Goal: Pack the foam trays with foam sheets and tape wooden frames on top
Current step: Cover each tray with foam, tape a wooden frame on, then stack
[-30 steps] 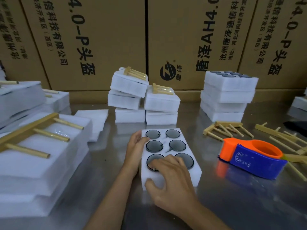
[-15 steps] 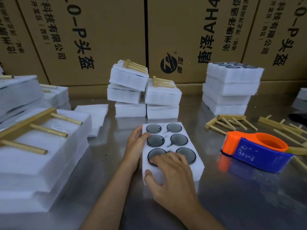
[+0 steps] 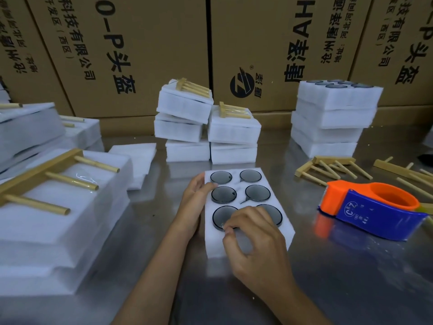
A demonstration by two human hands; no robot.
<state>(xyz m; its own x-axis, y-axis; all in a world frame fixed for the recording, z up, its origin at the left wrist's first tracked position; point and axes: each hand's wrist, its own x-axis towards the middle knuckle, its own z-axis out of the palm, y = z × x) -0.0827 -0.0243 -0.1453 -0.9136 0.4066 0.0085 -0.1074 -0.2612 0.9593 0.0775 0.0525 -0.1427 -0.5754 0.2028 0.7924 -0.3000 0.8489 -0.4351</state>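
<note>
Six round dark lenses sit in two columns in the white foam tray (image 3: 248,233), which lies on the reflective grey metal table (image 3: 351,277) near the middle of its front edge. The left hand (image 3: 195,195) rests against the tray's left side, thumb on its top and fingers relaxed. The right hand (image 3: 255,242) lies over the tray's near end, thumb and forefinger curled and pinching at the rim of the nearest left lens; whether it grips the lens itself cannot be told. Large brown cardboard cartons with black printing (image 3: 131,55) form a wall along the table's far edge. Before them stand stacks of white foam blocks with wooden comb-shaped frames on top (image 3: 206,123), and toward the far right corner a stack of uncovered lens-filled trays (image 3: 332,118). Along the left edge lie more wrapped foam packs with a pale wooden frame (image 3: 51,179) taped on. Thin white foam sheets (image 3: 138,160) lie just beside them. Loose wooden frames (image 3: 328,165) and an orange and blue tape dispenser (image 3: 372,207) lie toward the right edge.
</note>
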